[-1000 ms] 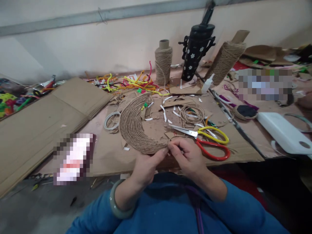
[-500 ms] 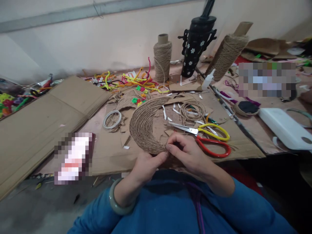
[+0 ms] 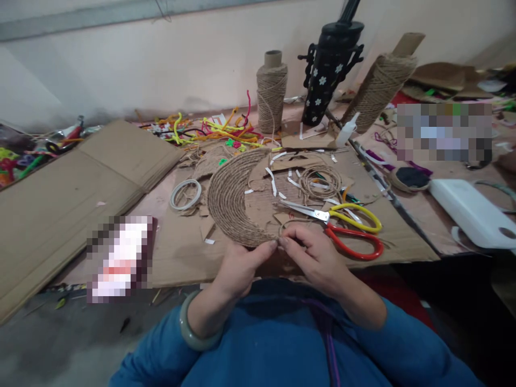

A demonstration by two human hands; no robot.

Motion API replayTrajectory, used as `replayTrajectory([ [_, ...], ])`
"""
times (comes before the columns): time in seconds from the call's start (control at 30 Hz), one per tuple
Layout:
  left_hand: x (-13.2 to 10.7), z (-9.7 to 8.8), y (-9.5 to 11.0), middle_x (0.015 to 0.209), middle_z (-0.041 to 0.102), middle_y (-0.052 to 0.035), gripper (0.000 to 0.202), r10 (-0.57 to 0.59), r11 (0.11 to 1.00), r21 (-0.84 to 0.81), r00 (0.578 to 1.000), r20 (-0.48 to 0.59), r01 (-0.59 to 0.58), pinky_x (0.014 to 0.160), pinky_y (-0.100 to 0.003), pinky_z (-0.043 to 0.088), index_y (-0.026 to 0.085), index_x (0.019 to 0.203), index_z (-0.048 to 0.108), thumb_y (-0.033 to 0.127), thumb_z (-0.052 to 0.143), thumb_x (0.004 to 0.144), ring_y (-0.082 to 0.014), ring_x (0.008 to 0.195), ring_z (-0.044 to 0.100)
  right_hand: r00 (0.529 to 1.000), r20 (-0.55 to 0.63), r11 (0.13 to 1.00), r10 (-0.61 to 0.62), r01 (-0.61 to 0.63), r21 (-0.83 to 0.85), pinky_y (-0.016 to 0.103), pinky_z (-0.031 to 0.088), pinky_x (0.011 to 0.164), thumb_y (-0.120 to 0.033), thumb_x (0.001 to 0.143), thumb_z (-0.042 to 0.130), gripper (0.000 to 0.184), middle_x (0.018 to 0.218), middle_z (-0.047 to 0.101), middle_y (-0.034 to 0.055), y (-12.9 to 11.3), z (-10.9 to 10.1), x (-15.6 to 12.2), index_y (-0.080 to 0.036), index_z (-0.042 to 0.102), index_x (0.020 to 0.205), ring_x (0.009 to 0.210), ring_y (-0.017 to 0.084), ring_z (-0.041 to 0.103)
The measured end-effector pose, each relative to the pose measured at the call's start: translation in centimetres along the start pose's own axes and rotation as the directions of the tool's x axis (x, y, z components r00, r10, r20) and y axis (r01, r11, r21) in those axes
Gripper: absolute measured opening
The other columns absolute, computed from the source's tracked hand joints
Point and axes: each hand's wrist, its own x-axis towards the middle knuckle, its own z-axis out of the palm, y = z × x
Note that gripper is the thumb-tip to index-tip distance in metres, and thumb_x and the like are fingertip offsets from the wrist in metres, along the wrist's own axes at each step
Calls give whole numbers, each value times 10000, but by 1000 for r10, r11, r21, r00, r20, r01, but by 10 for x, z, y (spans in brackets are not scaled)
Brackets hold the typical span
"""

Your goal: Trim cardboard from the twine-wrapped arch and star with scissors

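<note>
A crescent-shaped piece covered in rows of jute twine (image 3: 228, 201) lies on cardboard in front of me. My left hand (image 3: 239, 269) pinches its lower tip between thumb and fingers. My right hand (image 3: 312, 255) is closed beside it, pinching a loose strand of twine (image 3: 291, 221) that loops up from the same tip. The two thumbs nearly touch. A grey-green bangle (image 3: 193, 330) sits on my left wrist.
Scissors with one yellow and one red handle (image 3: 346, 228) lie just right of my hands. A small twine coil (image 3: 318, 183), two twine spools (image 3: 272, 91) (image 3: 379, 88), a black flowered bottle (image 3: 328, 72), coloured pipe cleaners (image 3: 213, 134), a tape ring (image 3: 185, 193), folded cardboard (image 3: 72, 188) and a white tray (image 3: 471, 215) surround the work.
The crescent was turned and shifted slightly between my hands; both hands stayed pinched at its lower tip, ending a little lower than half a second ago.
</note>
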Motion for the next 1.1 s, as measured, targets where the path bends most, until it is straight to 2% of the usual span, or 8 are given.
replayTrajectory([
  [0.27, 1, -2, 2, 953, 768, -60, 273, 24, 1000, 3, 999, -33, -24, 949, -372, 506, 157, 955, 739, 190, 745, 684, -228, 955, 687, 999, 25, 998, 35, -36, 58, 245, 419, 544, -380, 957, 419, 309, 662, 581, 2, 11, 0, 0, -191, 604, 796, 607, 133, 531],
  [0.43, 2, -1, -1, 950, 769, -56, 266, 9, 1000, -21, 999, -36, -9, 933, -357, 513, 153, 940, 739, 165, 744, 674, -217, 933, 690, 999, -4, 999, 35, -35, 39, 246, 399, 551, -301, 907, 494, 206, 650, 565, -6, 9, 4, -2, -190, 594, 765, 602, 129, 515],
  [0.57, 3, -2, -2, 895, 772, -52, 246, 8, 1000, -13, 998, -63, -9, 896, -339, 528, 149, 917, 742, 155, 746, 670, -206, 891, 695, 999, -7, 999, 40, -40, 35, 245, 396, 539, -289, 920, 466, 224, 634, 560, -9, 11, 6, -2, -193, 578, 751, 585, 128, 511],
  [0.67, 3, -3, -2, 914, 773, -47, 262, 12, 1000, 12, 997, -71, -11, 879, -339, 537, 158, 930, 740, 151, 750, 668, -208, 882, 699, 999, 14, 999, 34, -34, 32, 250, 423, 576, -326, 931, 475, 217, 703, 604, 5, 11, 2, -1, -194, 611, 825, 641, 138, 550],
  [0.77, 1, -1, 0, 970, 768, -56, 301, -3, 999, 40, 1000, -27, 4, 881, -353, 541, 161, 955, 729, 178, 773, 657, -231, 925, 700, 1000, 6, 1000, 9, -9, 20, 262, 440, 633, -340, 898, 541, 169, 807, 627, 21, 8, -1, 0, -194, 624, 922, 719, 149, 569],
  [0.87, -1, 2, 0, 1005, 755, -94, 332, -23, 995, 98, 1000, -10, 24, 898, -394, 536, 131, 964, 711, 218, 778, 652, -276, 987, 688, 999, -2, 999, -34, 34, 16, 264, 429, 651, -264, 853, 579, 79, 757, 603, 8, 4, 1, 4, -196, 616, 843, 713, 145, 553],
  [0.97, -1, 4, -2, 1019, 743, -118, 343, -20, 991, 135, 1000, -22, 23, 912, -431, 528, 111, 976, 693, 219, 768, 659, -299, 1028, 671, 999, -20, 999, -34, 34, 30, 254, 413, 623, -191, 836, 543, 112, 683, 560, -8, 2, 4, 7, -195, 571, 728, 666, 131, 526],
  [1.1, -1, 3, -3, 993, 740, -115, 309, 2, 990, 143, 1000, -8, -1, 926, -443, 520, 112, 945, 687, 215, 761, 664, -302, 1050, 661, 999, -27, 998, -23, 25, 57, 256, 415, 597, -216, 839, 518, 131, 669, 553, -6, 4, 5, 8, -192, 563, 719, 633, 128, 515],
])
